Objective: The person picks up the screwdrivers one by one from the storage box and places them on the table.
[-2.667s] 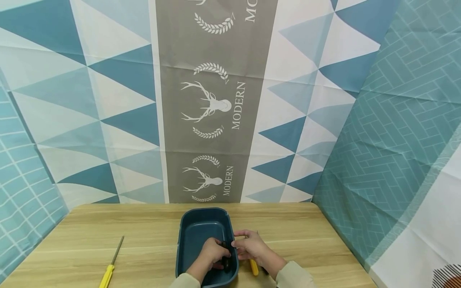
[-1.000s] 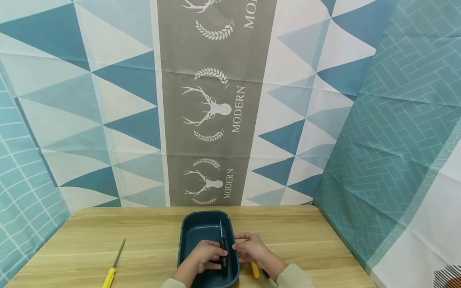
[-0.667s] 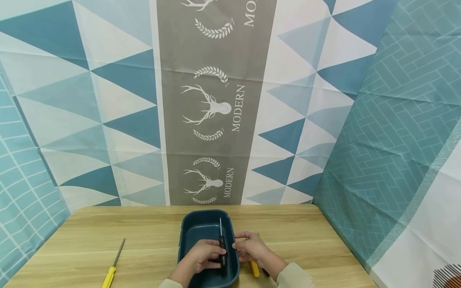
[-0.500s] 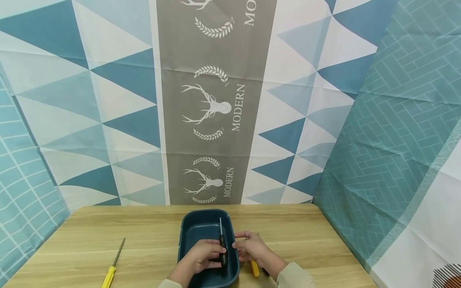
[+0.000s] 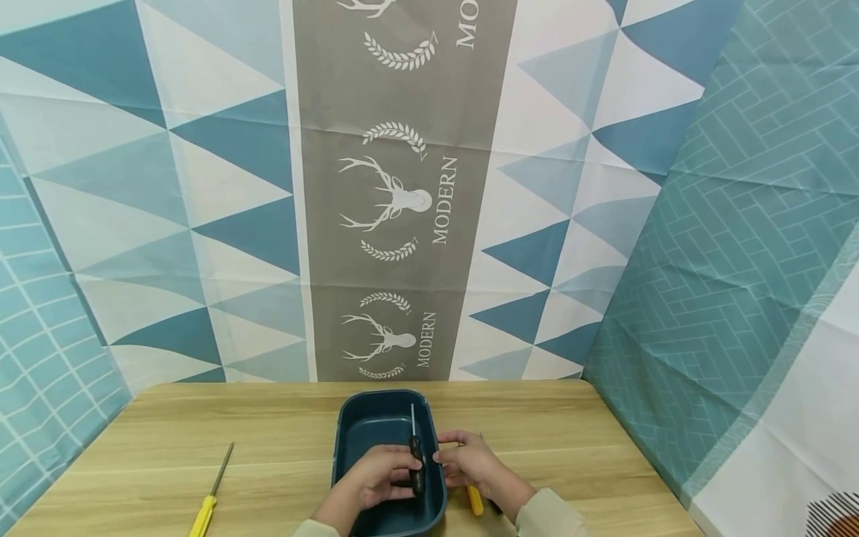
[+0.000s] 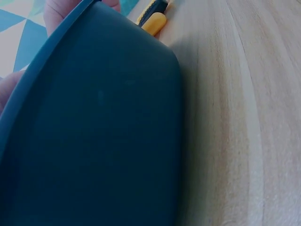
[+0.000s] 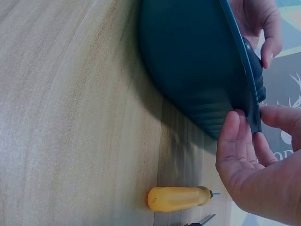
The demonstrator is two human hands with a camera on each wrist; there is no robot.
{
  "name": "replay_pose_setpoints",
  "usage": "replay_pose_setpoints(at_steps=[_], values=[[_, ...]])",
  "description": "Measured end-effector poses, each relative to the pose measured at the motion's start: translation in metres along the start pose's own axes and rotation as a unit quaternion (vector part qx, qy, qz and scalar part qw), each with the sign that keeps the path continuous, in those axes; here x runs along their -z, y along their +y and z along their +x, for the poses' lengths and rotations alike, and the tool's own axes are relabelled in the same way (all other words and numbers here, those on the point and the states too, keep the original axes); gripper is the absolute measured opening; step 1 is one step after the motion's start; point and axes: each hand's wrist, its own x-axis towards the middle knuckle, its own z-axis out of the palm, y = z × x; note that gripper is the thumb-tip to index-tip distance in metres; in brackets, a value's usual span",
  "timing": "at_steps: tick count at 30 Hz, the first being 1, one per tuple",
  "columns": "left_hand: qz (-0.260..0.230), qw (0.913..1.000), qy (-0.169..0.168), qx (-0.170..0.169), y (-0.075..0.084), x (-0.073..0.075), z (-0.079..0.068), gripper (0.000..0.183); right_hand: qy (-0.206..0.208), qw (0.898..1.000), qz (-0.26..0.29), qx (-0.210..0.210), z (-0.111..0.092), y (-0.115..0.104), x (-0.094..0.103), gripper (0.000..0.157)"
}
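A dark blue plastic bin (image 5: 340,432) stands on the wooden table. Over its right half, my left hand (image 5: 379,477) holds a screwdriver with a black handle (image 5: 417,473), its thin shaft pointing away toward the far end. In the right wrist view, part of that black handle (image 7: 254,66) shows above the rim, beside the left hand's thumb. My right hand (image 5: 473,464) pinches the bin's right rim, thumb on the inner side and fingers on the outer wall, as the right wrist view (image 7: 263,174) shows. The left wrist view is mostly filled by the bin's wall (image 6: 103,122).
A yellow-handled screwdriver (image 5: 204,514) lies on the table's left side. Right of the bin lies another screwdriver with an orange-yellow handle (image 7: 178,198). A black-handled tool (image 7: 195,224) is partly visible beside it. Patterned cloth (image 5: 396,261) hangs behind the table.
The black screwdriver has come up into clearer view, its shaft now showing above my left hand, which has shifted slightly left. My right hand stays at the rim.
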Motion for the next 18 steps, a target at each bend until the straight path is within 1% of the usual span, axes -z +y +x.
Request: replay_pose_setpoints(at_steps=[4,9,14,18], values=[[0.007,1.0,-0.004,-0.005,-0.0006,0.0003,0.0004,0.05,0.001,1.0,-0.002,0.0,0.0006,-0.0003,0.0,0.046],[0.013,0.9998,-0.005,-0.015,-0.0007,0.0005,0.0005,0.052,0.001,1.0,-0.006,-0.001,0.0022,0.0001,0.0006,0.045],[0.012,0.9998,0.003,-0.017,0.0003,0.0006,-0.0007,0.056,0.003,1.0,-0.005,-0.002,0.0017,0.0001,0.0002,0.045],[0.014,0.9998,0.009,-0.012,0.0023,0.0019,-0.0023,0.057,0.004,1.0,-0.006,-0.001,0.0011,-0.0002,-0.0002,0.045]])
